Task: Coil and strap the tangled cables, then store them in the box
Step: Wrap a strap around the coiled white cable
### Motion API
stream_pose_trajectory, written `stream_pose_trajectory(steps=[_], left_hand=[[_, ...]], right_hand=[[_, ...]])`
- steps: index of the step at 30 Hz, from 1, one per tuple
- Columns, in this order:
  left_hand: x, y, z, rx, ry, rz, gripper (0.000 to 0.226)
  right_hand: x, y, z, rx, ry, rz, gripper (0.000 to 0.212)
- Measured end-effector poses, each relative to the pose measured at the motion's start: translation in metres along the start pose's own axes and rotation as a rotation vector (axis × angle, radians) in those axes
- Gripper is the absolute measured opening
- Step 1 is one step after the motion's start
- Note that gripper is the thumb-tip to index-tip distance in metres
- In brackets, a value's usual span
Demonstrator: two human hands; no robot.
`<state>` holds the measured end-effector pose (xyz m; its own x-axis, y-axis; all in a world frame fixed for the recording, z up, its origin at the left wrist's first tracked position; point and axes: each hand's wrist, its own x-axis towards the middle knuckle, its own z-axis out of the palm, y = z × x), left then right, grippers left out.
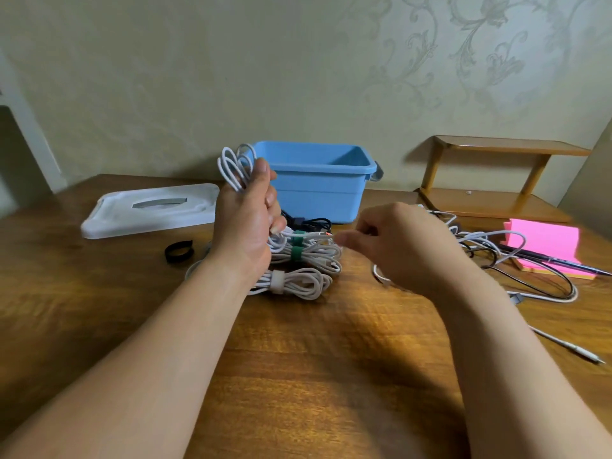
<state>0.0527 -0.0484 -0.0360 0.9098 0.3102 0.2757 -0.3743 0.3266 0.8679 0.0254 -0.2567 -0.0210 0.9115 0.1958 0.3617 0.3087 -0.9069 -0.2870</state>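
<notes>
Step in hand was coiling. The left hand (pixel 246 223) gripped a white cable (pixel 233 167), fingers curled round the gathered loops, which stood up out of the fist. The right hand (pixel 394 240) pinched the same cable's loose tail between thumb and forefinger, near the desk's (pixel 331 342) middle.

Next move, as I judge it: wrap in the short tail, then free a hand for the black strap (pixel 178 251), a flat band in a ring lying left of the forearm, and cinch it round the coil without letting the springy loops open.

Two finished bundles lay just beyond the left wrist — the green-strapped bundle (pixel 311 253) and the white-strapped bundle (pixel 298 281), both smooth round cord.

The blue box (pixel 318 190), glossy moulded plastic, stood open at the desk's back edge with no cable visible inside; its white lid (pixel 149 210) lay towards the back-left corner. A loose tangle (pixel 516 256) of black and white cables waited towards the right edge.
</notes>
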Motion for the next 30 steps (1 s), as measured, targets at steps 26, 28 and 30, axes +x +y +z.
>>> stream_pose_trajectory(steps=[26, 28, 30], left_hand=[[-0.024, -0.006, 0.016, 0.417, -0.495, 0.069, 0.013], [-0.021, -0.005, 0.016, 0.336, -0.395, 0.053, 0.014], [-0.018, -0.005, 0.013, 0.257, -0.335, 0.042, 0.010]], right_hand=[[0.014, -0.003, 0.009, 1.471, 0.066, -0.059, 0.019], [0.015, -0.002, 0.014, 1.330, 0.123, -0.027, 0.013], [0.015, -0.001, 0.017, 1.196, 0.161, -0.008, 0.007]])
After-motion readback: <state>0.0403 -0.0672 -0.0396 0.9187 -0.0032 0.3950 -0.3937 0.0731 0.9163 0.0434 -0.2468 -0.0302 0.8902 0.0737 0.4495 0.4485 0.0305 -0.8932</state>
